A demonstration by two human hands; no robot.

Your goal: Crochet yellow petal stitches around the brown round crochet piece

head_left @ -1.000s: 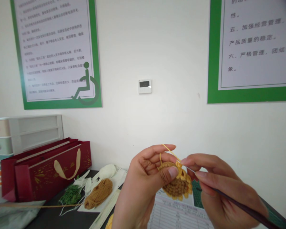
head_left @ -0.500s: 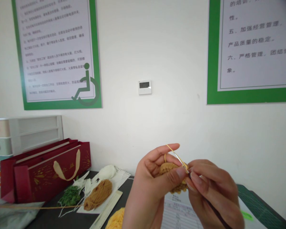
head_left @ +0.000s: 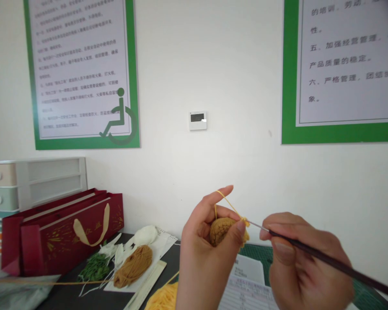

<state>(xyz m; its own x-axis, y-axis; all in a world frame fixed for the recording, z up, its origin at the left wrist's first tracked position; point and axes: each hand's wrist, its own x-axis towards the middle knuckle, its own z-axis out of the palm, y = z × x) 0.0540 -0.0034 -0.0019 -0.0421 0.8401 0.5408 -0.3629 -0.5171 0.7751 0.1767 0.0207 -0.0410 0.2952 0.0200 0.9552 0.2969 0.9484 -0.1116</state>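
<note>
Poster reads "严格管理"; left hand grips crochet, right hand holds hook.

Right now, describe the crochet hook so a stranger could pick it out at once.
Below the green-framed poster on the right, two hands are raised side by side. The crochet hook lies in the right hand, a long dark shaft ending in a thin metal tip. That tip points toward the yellow-edged crocheted round gripped in the left hand, and the hook is the slender rod between them.
</note>
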